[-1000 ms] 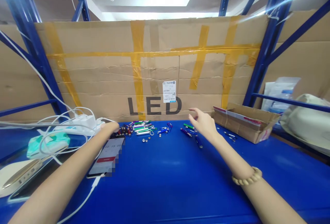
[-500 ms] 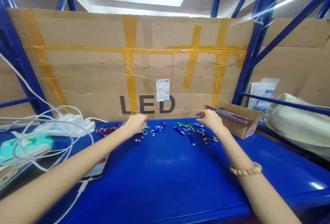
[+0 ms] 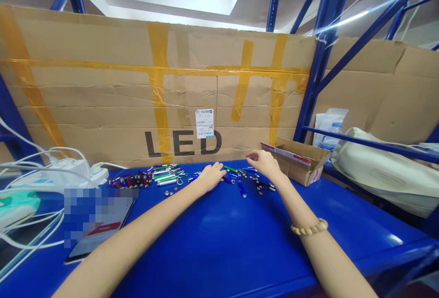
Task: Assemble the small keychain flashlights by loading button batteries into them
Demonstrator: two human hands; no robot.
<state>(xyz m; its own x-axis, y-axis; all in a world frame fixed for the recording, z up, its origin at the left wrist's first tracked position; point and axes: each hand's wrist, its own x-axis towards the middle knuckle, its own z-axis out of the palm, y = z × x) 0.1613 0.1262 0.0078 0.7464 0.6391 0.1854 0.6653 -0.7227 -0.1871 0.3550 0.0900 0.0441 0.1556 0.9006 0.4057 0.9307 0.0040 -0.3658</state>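
Several small keychain flashlights (image 3: 164,175) in green, silver, red and blue lie along the far side of a blue table (image 3: 226,238), with small button cells (image 3: 170,192) scattered beside them. My left hand (image 3: 211,176) rests palm down, fingers stretched, on the table among blue flashlight pieces (image 3: 241,189). My right hand (image 3: 263,162) hovers just right of it with curled fingers pinched together over more loose pieces (image 3: 264,185); what it pinches is too small to name. A bead bracelet (image 3: 309,228) circles my right wrist.
A taped cardboard sheet marked LED (image 3: 185,142) stands behind the table. A small open cardboard box (image 3: 295,163) sits at the right. A phone (image 3: 103,227), white cables and a power strip (image 3: 61,174) lie at the left. Blue rack posts (image 3: 313,69) and a cloth bag (image 3: 380,170) are at the right.
My left hand moved right, from the phone across the flashlight pile to the middle pieces. My right hand stayed near the box, its fingers now drawn together. The camera turned right.
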